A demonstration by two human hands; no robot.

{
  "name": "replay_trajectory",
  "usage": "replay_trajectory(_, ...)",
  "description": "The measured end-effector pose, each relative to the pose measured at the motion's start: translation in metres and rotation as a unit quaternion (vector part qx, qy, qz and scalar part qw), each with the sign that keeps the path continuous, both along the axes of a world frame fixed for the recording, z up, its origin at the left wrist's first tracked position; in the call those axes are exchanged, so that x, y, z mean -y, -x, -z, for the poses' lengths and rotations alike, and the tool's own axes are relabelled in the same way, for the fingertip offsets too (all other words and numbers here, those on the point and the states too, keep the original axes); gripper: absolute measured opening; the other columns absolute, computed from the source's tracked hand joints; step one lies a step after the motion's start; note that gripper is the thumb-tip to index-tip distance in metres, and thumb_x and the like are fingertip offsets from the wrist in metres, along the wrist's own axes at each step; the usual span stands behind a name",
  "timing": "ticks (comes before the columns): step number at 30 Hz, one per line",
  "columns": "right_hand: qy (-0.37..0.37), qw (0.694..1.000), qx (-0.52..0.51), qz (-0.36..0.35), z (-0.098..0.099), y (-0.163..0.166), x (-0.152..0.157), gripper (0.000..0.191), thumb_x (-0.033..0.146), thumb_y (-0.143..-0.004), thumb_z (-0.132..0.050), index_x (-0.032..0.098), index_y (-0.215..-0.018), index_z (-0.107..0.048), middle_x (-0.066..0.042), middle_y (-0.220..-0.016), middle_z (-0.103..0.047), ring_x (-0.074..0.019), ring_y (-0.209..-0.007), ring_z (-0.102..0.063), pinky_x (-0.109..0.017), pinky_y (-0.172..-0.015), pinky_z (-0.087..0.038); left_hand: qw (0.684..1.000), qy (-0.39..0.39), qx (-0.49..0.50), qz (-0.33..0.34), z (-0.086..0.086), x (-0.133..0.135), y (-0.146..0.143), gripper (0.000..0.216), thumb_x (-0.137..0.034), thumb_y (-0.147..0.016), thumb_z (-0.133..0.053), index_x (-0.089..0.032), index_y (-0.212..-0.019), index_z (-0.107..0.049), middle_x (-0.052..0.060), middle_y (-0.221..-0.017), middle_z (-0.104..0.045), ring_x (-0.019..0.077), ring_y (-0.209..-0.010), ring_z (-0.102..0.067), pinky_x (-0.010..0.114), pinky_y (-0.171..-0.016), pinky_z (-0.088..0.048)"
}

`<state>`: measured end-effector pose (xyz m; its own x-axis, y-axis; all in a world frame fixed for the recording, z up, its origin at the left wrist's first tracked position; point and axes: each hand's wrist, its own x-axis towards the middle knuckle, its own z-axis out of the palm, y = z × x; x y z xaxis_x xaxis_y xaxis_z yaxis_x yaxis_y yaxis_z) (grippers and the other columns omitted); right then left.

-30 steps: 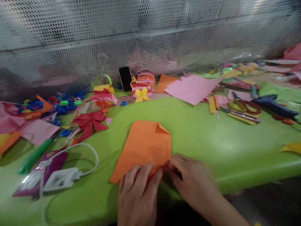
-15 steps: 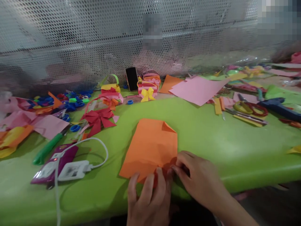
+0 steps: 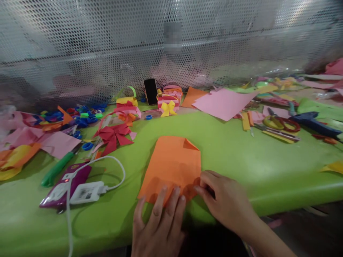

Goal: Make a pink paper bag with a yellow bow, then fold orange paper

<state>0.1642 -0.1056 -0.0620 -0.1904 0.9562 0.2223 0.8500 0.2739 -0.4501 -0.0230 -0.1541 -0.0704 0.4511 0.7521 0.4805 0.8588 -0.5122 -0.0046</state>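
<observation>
A sheet of orange paper (image 3: 171,164) lies on the green tabletop in front of me, its far right corner folded over. My left hand (image 3: 160,221) rests on its near edge, the fingers stretched out and slightly apart, pressing down with the tips. At the near right corner my right hand (image 3: 222,196) is closed, thumb and forefinger pinching the edge of the paper. Its other fingers are curled under. The paper's near edge is partly hidden beneath my left fingers.
On the left are a purple pouch (image 3: 69,184), a white adapter (image 3: 88,192) with its cable, a green-handled tool (image 3: 57,169) and a red bow (image 3: 114,137). Small paper baskets (image 3: 168,101) and a phone (image 3: 150,91) stand behind. Pink paper (image 3: 226,103) and scissors (image 3: 281,123) lie right.
My left hand has slid left along the paper's near edge, and its fingers have flattened out. My right hand keeps its pinch at the right corner.
</observation>
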Motion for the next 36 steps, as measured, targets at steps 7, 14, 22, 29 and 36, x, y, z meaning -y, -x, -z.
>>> replay_trajectory(7,0.0,1.0,-0.006,0.001,-0.002,0.001,-0.001,0.019,0.018,-0.079,-0.052,0.019,-0.062,-0.044,0.003,-0.059,-0.056,-0.0107,-0.05,-0.048,-0.025,-0.048,-0.017,0.999,-0.012,-0.037,0.034,-0.004,-0.004,0.014,0.036,-0.039,-0.088,-0.048,-0.028,-0.12,-0.059,-0.005,-0.124,-0.063,0.0195,-0.12,-0.049,0.041,-0.116,-0.005)
replay_trajectory(14,0.019,1.0,-0.016,0.007,-0.002,0.003,-0.001,0.017,0.017,-0.079,-0.053,0.019,-0.064,-0.045,0.003,-0.062,-0.057,-0.0114,-0.054,-0.049,-0.024,-0.049,-0.016,0.975,-0.092,-0.168,0.109,-0.017,-0.009,0.032,0.042,-0.047,-0.083,-0.053,-0.021,-0.114,-0.064,-0.001,-0.121,-0.066,0.0212,-0.111,-0.053,0.042,-0.116,-0.007)
replay_trajectory(22,-0.005,1.0,0.004,0.007,0.001,0.005,-0.001,0.018,0.017,-0.079,-0.052,0.019,-0.063,-0.045,0.002,-0.059,-0.055,-0.0118,-0.05,-0.048,-0.024,-0.049,-0.018,0.999,0.013,-0.001,0.045,-0.002,-0.015,-0.018,0.052,-0.054,-0.086,-0.044,-0.019,-0.122,-0.057,0.004,-0.128,-0.06,0.0221,-0.121,-0.05,0.045,-0.116,0.0)
replay_trajectory(29,-0.006,0.997,-0.067,-0.037,-0.003,-0.01,-0.002,0.018,0.017,-0.086,-0.049,0.02,-0.067,-0.049,0.001,-0.065,-0.058,-0.0119,-0.056,-0.054,-0.022,-0.051,-0.036,0.997,0.018,-0.048,0.062,0.008,-0.017,0.0,0.055,-0.055,-0.086,-0.043,-0.025,-0.131,-0.047,0.002,-0.133,-0.057,0.0231,-0.128,-0.043,0.051,-0.114,0.005)
replay_trajectory(36,-0.06,0.989,0.129,-0.045,-0.018,-0.051,-0.052,0.042,-0.004,-0.075,-0.035,0.009,-0.107,-0.058,-0.018,-0.116,-0.057,-0.0272,-0.107,-0.053,-0.041,-0.089,-0.045,0.949,0.279,-0.137,0.047,-0.037,-0.049,0.0,0.062,-0.059,-0.084,-0.043,-0.024,-0.135,-0.043,0.007,-0.145,-0.04,0.0331,-0.136,-0.031,0.067,-0.106,-0.018)
